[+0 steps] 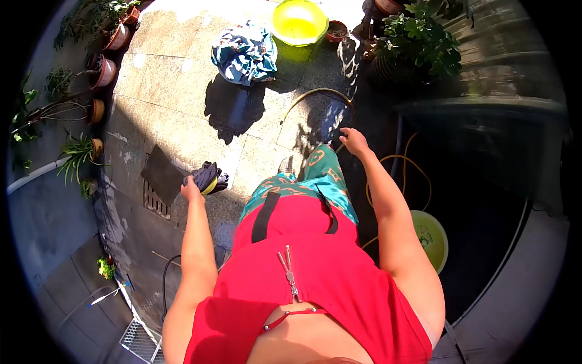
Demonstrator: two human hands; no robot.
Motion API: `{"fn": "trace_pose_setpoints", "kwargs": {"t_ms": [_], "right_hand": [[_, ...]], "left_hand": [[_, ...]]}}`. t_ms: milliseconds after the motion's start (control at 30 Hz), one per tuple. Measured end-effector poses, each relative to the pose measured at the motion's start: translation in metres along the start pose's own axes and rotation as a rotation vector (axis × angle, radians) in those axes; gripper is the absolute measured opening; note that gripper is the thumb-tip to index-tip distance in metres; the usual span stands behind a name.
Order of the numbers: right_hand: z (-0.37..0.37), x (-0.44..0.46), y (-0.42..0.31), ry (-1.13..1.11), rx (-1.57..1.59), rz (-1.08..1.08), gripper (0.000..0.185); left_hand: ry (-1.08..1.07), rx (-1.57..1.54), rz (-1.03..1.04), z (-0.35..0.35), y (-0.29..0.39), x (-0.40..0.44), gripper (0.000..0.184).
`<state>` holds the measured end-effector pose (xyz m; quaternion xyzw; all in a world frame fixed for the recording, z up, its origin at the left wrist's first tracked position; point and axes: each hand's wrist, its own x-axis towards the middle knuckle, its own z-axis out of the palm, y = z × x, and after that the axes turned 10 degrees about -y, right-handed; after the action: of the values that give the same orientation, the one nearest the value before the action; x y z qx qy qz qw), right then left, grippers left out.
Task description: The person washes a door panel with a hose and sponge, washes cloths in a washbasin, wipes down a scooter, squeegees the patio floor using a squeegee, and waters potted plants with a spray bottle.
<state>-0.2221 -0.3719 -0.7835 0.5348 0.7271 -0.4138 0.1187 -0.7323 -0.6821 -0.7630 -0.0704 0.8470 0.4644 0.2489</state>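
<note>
At the left of centre, my left hand (191, 189) is closed on a bundle of dark cloth (209, 177) with a yellow-green part. My right hand (354, 142) is held out at the right, its fingers partly curled, near a yellow hose (321, 90) on the ground; whether anything is in it is too small to tell. Farther ahead a heap of blue and white patterned cloth (244, 53) sits on the paving, its container mostly hidden. Beside it stands a bright yellow-green basin (299, 23).
Potted plants (103, 71) line the left wall, and a leafy plant (418, 42) stands at the upper right. A dark flat panel (162, 176) lies by a floor drain grate (156, 202). Right of my body are a green basin (431, 239) and looped hose (418, 164).
</note>
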Motion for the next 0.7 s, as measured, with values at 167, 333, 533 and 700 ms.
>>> {"fn": "trace_pose_setpoints", "kwargs": {"t_ms": [167,333,533,700], "right_hand": [[-0.035,0.129,-0.043,0.005,0.158,0.024,0.044],[-0.049,0.279,-0.055,0.023,0.452,0.109,0.048],[-0.030,0.477,-0.030,-0.040,0.775,0.317,0.061],[-0.051,0.592,-0.029,-0.068,1.029,0.494,0.073]], "left_hand": [[0.111,-0.006,-0.117,-0.008,-0.016,-0.004,0.047],[0.228,0.083,-0.250,0.012,-0.024,-0.005,0.051],[0.290,0.122,-0.391,0.082,0.026,-0.010,0.059],[0.287,0.080,-0.379,0.130,0.042,0.006,0.049]]}}
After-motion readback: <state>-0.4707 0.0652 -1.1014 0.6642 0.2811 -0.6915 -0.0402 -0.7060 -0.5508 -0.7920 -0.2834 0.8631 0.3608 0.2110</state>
